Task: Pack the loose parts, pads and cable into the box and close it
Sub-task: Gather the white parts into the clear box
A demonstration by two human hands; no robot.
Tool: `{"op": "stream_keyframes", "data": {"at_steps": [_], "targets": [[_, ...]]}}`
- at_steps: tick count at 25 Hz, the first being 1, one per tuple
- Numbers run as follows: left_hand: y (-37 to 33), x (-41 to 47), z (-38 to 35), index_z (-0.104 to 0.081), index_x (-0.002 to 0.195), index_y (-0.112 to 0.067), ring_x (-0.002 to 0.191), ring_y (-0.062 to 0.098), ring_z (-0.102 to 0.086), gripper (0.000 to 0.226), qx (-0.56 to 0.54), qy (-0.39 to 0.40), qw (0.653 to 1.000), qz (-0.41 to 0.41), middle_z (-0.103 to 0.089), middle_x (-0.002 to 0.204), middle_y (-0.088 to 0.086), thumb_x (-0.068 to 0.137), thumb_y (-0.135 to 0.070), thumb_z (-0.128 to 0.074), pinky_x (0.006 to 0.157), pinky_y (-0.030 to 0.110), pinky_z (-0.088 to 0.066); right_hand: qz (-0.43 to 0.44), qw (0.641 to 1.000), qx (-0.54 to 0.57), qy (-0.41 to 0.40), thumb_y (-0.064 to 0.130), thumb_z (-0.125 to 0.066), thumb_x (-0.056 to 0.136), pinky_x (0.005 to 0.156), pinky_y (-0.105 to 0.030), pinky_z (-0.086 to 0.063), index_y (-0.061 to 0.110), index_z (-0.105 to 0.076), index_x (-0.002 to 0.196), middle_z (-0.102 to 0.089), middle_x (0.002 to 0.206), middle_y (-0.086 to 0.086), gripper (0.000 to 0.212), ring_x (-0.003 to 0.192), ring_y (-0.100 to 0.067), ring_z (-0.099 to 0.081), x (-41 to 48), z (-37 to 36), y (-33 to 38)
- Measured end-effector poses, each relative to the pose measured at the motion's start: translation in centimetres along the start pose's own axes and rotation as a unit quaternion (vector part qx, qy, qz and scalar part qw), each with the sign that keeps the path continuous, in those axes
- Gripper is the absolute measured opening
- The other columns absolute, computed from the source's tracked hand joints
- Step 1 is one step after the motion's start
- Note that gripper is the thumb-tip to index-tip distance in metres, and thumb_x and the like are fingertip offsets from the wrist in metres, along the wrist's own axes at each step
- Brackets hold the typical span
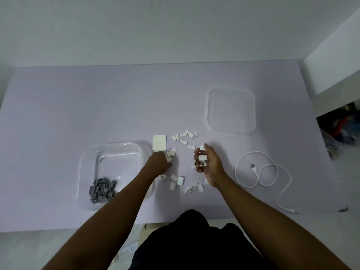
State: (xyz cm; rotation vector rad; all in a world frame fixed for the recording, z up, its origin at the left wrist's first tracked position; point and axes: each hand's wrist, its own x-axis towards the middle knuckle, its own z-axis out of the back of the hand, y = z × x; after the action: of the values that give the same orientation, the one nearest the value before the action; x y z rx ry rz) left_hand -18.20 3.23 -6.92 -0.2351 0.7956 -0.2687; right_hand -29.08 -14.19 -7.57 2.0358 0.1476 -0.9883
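A clear plastic box (91, 152) stands at the left with several grey parts (102, 190) in its near corner. White loose parts (184, 136) lie scattered mid-table, more near the front (178, 181). A stack of white square pads (159, 142) lies just right of the box. My left hand (158, 162) rests fingers-down on a cluster of white parts (171, 153) below the pads. My right hand (207, 162) is raised and curled around several white parts. The white cable (259, 168) lies coiled at the right. The clear lid (230, 111) lies flat at the back right.
The lilac table (78, 106) meets a white wall at the back. A white shelf unit (335, 71) stands at the right, with clutter (339, 129) on the floor below it. My dark clothing (194, 242) shows at the near edge.
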Motion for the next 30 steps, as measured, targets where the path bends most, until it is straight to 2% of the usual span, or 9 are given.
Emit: {"op": "stream_keyframes", "data": {"at_steps": [5,8,12,15,19,23,26,28,30], "targets": [[-0.2,-0.6,0.1,-0.049,0.074,-0.009,0.069,0.022,-0.052,0.034,-0.074,0.016,0.997,-0.025,-0.051,0.068,0.003,0.097,-0.033,-0.047,0.054,0.024,-0.033,-0.006,0.998,-0.058,-0.038,0.019,-0.053,0.088,0.046,-0.026,-0.031,0.004,-0.067,0.079,-0.056,0.071,-0.014,0.023,0.05,-0.021,-0.045,-0.7,-0.6,-0.5],[-0.1,-1.2,0.2,-0.057,0.08,-0.008,0.071,0.021,-0.055,0.033,-0.115,0.005,0.993,0.007,-0.061,0.076,0.005,0.097,-0.036,-0.048,0.066,0.029,-0.042,0.013,0.99,-0.118,-0.073,0.021,-0.06,0.093,0.044,-0.026,-0.03,0.003,-0.066,0.076,-0.055,0.064,-0.011,0.025,0.046,-0.019,-0.044,-0.7,-0.5,-1.3],[0.8,-1.4,0.0,-0.045,0.067,-0.017,0.058,0.006,-0.056,0.031,-0.165,-0.012,0.986,-0.002,-0.065,0.056,-0.006,0.094,-0.029,-0.052,0.064,0.026,-0.039,0.049,0.972,-0.191,-0.125,0.023,-0.06,0.097,0.043,-0.025,-0.032,0.0,-0.068,0.081,-0.054,0.059,-0.005,0.029,0.046,-0.015,-0.043,0.7,0.1,-1.5],[1.0,-1.4,0.0,-0.047,0.074,-0.015,0.063,0.008,-0.057,0.025,-0.195,-0.028,0.98,0.006,-0.07,0.059,-0.002,0.093,-0.03,-0.054,0.065,0.027,-0.041,0.11,0.929,-0.32,-0.148,0.014,-0.054,0.096,0.058,-0.029,-0.046,0.007,-0.067,0.085,-0.061,0.065,-0.004,0.019,0.061,-0.021,-0.056,2.7,0.5,-0.3],[0.2,-1.2,0.5,-0.053,0.104,-0.017,0.065,0.015,-0.063,0.015,-0.261,-0.022,0.965,0.014,-0.072,0.068,0.005,0.093,-0.028,-0.052,0.063,0.028,-0.044,0.171,0.854,-0.472,-0.14,0.013,-0.053,0.097,0.082,-0.035,-0.054,0.017,-0.065,0.104,-0.072,0.098,-0.01,0.015,0.092,-0.031,-0.068,5.7,0.7,2.7],[-0.4,-0.4,1.2,-0.067,0.085,-0.003,0.065,0.023,-0.062,0.033,-0.242,-0.055,0.968,0.026,-0.071,0.077,0.011,0.095,-0.031,-0.053,0.061,0.029,-0.045,0.172,0.786,-0.579,-0.131,0.026,-0.059,0.095,0.094,-0.039,-0.051,0.023,-0.055,0.135,-0.068,0.122,-0.016,0.04,0.112,-0.036,-0.063,8.4,-0.4,5.9],[-0.7,-0.5,1.4,-0.066,0.085,0.001,0.053,0.016,-0.054,0.041,-0.258,-0.054,0.964,0.046,-0.068,0.071,0.01,0.097,-0.036,-0.052,0.054,0.027,-0.039,0.128,0.731,-0.658,-0.128,0.032,-0.055,0.096,0.096,-0.042,-0.048,0.028,-0.037,0.15,-0.06,0.13,-0.02,0.057,0.12,-0.039,-0.057,10.1,-1.0,7.1],[-0.8,-0.7,1.6,-0.066,0.086,0.0,0.05,0.013,-0.052,0.035,-0.264,-0.037,0.962,0.061,-0.067,0.068,0.007,0.097,-0.029,-0.051,0.048,0.024,-0.038,0.128,0.717,-0.673,-0.126,0.032,-0.055,0.096,0.095,-0.041,-0.048,0.026,-0.039,0.149,-0.06,0.131,-0.02,0.056,0.12,-0.039,-0.057,10.7,-1.1,7.3],[-0.7,-0.9,1.7,-0.067,0.086,0.003,0.046,0.012,-0.048,0.029,-0.259,-0.021,0.963,0.065,-0.066,0.063,0.005,0.094,-0.019,-0.05,0.042,0.021,-0.034,0.144,0.73,-0.655,-0.132,0.029,-0.058,0.093,0.092,-0.038,-0.05,0.024,-0.05,0.139,-0.064,0.128,-0.016,0.047,0.115,-0.036,-0.061,11.1,-1.0,7.1]]}}
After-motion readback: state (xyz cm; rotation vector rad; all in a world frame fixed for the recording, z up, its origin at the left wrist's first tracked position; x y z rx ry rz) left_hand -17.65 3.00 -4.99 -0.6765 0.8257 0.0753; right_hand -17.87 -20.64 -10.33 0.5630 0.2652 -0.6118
